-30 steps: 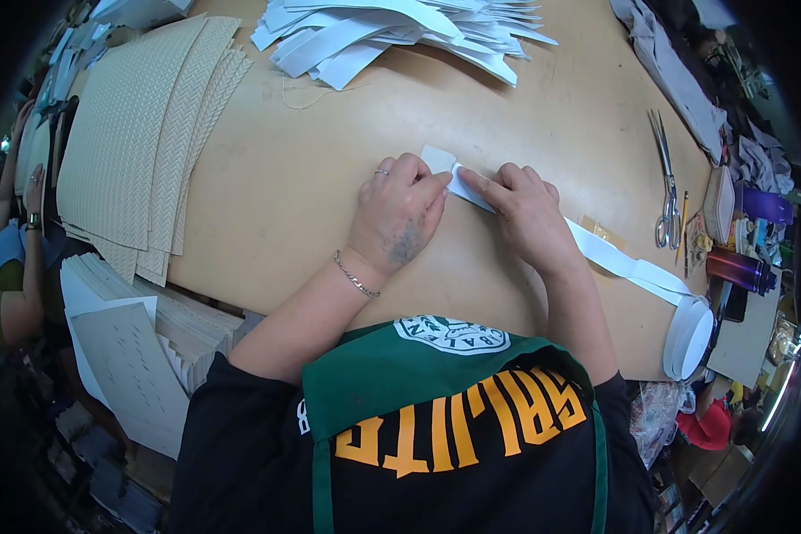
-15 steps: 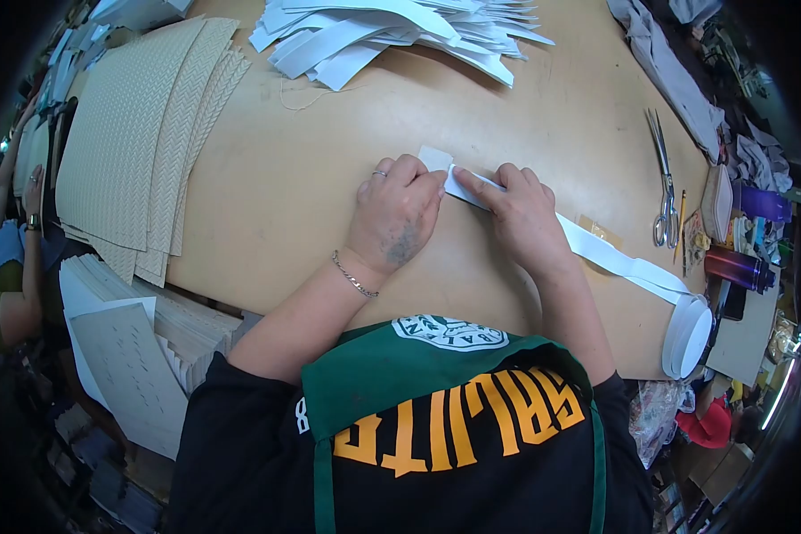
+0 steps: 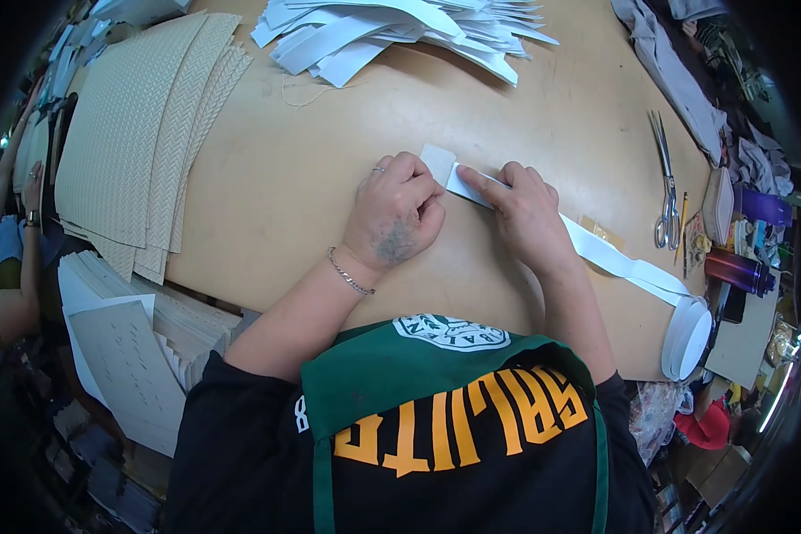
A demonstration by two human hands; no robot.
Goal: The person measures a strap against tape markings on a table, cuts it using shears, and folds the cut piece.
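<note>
A long white strip (image 3: 600,252) runs across the table from a white roll (image 3: 685,340) at the right, passing under my right hand (image 3: 527,212). My right index finger presses on the strip near its left end, and the other fingers curl around it. A short pale piece (image 3: 437,164) lies at that end, partly covered. My left hand (image 3: 394,214) is closed at the lower left of this piece, fingers curled in a pinch; whatever lies between the fingertips is hidden.
White cut pieces (image 3: 392,36) are heaped at the back. Woven-patterned sheets (image 3: 142,133) lie on the left, above a stack of boards (image 3: 120,365). Scissors (image 3: 666,182) and a pencil (image 3: 683,231) lie right. A co-worker's arm (image 3: 28,249) shows far left.
My left hand has turned slightly and drawn back a little to the left, its fingers more curled. My right hand holds nearly the same place on the strip.
</note>
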